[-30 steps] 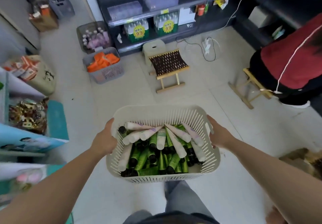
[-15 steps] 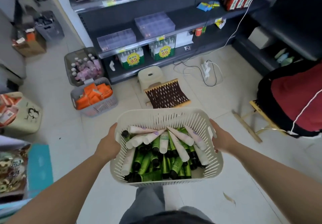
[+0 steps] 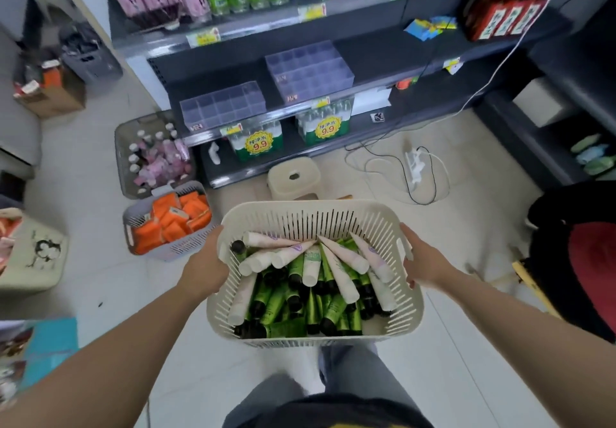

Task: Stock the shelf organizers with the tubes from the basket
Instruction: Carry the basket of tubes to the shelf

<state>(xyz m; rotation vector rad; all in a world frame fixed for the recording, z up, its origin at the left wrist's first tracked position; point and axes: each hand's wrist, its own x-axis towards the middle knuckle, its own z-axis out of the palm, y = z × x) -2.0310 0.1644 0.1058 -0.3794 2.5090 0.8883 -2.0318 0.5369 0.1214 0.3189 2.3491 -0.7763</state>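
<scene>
Pale floor tiles run up to a dark store shelf (image 3: 383,51) that spans 11 to 2 o'clock. On its middle board stand two clear, compartmented boxes: a low organizer (image 3: 223,107) at 11 o'clock and a tiered organizer (image 3: 310,69) at 12 o'clock.

A cream slatted basket (image 3: 313,224) hangs above the floor at 6 o'clock, between two bare arms. The left hand (image 3: 203,271) grips its left side at 8 o'clock, and the right hand (image 3: 423,264) grips its right side at 4 o'clock, just beside the handle slot. Inside lie the tubes (image 3: 330,311), heaped crosswise, with pale ones on top of green ones that have black caps.

On the floor at 9 o'clock sits a grey basket of orange packets (image 3: 170,221). A darker bin of pink bottles (image 3: 153,161) stands behind it at 10 o'clock. A cream stool (image 3: 293,177) stands just beyond the held basket's far rim. A white power strip (image 3: 413,164) with looped cables lies at 2 o'clock. At 3 to 4 o'clock there is a person in red and black (image 3: 586,261).
</scene>
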